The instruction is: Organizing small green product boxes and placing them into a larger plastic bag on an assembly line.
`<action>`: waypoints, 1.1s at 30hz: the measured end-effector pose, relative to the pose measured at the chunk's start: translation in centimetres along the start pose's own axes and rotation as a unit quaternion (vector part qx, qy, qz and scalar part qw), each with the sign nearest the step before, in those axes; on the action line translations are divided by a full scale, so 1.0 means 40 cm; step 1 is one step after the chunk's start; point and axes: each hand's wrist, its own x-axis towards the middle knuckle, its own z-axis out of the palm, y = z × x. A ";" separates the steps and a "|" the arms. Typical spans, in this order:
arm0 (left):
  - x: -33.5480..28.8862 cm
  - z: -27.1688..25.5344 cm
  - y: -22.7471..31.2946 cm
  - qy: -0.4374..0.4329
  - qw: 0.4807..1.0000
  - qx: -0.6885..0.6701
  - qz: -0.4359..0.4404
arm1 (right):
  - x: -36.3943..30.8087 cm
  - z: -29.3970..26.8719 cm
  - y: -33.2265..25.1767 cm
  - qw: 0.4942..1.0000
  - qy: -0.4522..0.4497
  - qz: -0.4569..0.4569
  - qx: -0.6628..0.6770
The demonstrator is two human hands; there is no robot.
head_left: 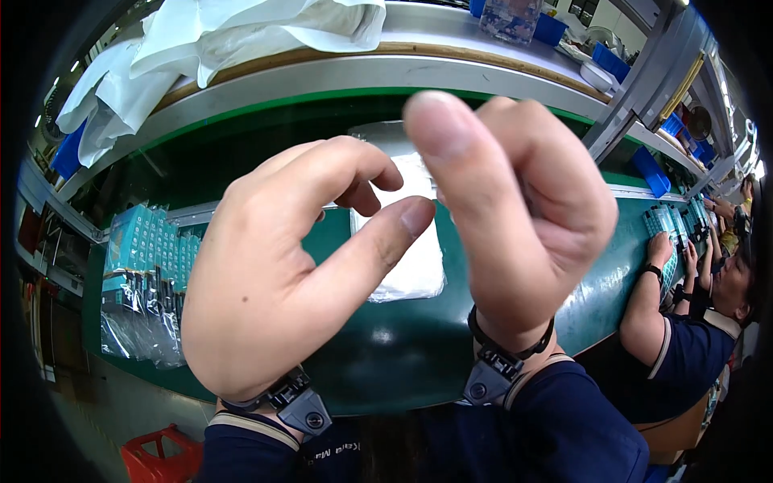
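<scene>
Hovering over the green tabletop [374,382], my left hand [262,258] is half curled, its thumb and fingertips bent toward each other with a clear gap between them and nothing visible in it. My right hand [535,213], slightly blurred and just to the right, has its fingers folded toward the palm and its thumb standing up and apart; I cannot tell whether anything sits inside that curl. The white stack [411,278] lies on the table beneath and between my hands, its middle partly hidden by my left thumb; I see neither hand gripping it. Strapped at my wrists are a left device [306,410] and a right device [493,374]. At the left of the table stand teal packages [149,241] in clear plastic. A shelf [475,64] crosses the far side, white sheeting [258,36] draped over its left part. On the far right, a co-worker [684,346] handles similar teal packages.
</scene>
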 end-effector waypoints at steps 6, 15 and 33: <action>0.000 0.006 -0.057 -0.167 0.952 0.215 -0.139 | -0.021 0.053 0.117 0.957 -0.243 0.119 -0.101; 0.065 0.037 -0.131 -0.215 0.942 0.188 -0.178 | -0.037 0.054 0.194 0.926 -0.289 0.144 -0.194; 0.010 0.123 -0.311 -0.115 0.952 0.189 -0.212 | -0.155 0.009 0.248 0.907 -0.155 0.184 -0.346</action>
